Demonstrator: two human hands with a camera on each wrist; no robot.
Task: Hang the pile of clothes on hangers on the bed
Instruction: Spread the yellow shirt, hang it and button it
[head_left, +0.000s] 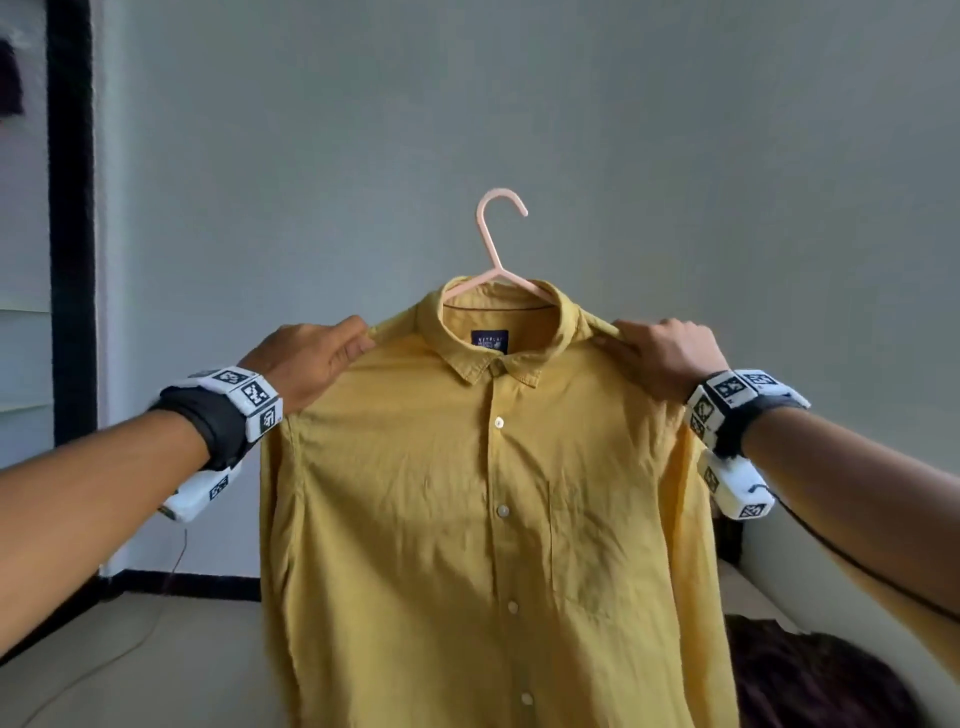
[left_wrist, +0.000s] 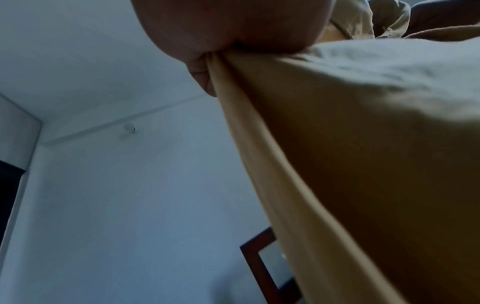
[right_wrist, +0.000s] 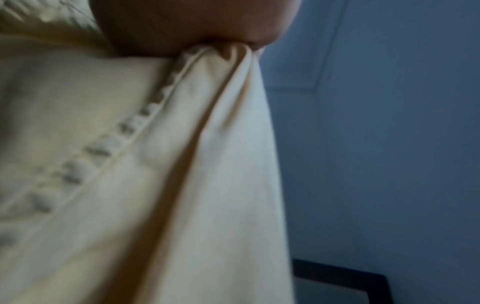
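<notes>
Left hand (head_left: 306, 358): nearest the head camera with its forearm, fingers curled, pinching the shirt's shoulder seam; left wrist view shows cloth bunched in the fist (left_wrist: 205, 67).
Right hand (head_left: 670, 358): same on the other shoulder, fingers curled round a fold of cloth; right wrist view is blurred but shows the fold pulled up into the grip (right_wrist: 228, 51).
Shirt (head_left: 467, 519): yellow, buttoned front facing the camera, held up in the air between the two hands, hanging straight down; chest pocket on the right-hand side, dark label inside the collar.
Hanger (head_left: 498, 244): pink, inside the shirt; hook and the top of both arms stick out of the collar, rest hidden by cloth. Hook is caught on nothing, upright in front of the wall (head_left: 675, 156).
Bed (head_left: 156, 665): pale surface low in the frame, behind and below the shirt hem.
Dark cloth (head_left: 810, 675): lying on the bed at lower right, partly behind the shirt; cannot tell what garment.
Wrist bands (head_left: 244, 400): white marker blocks on both wrists, thin cable running off the right one.
</notes>
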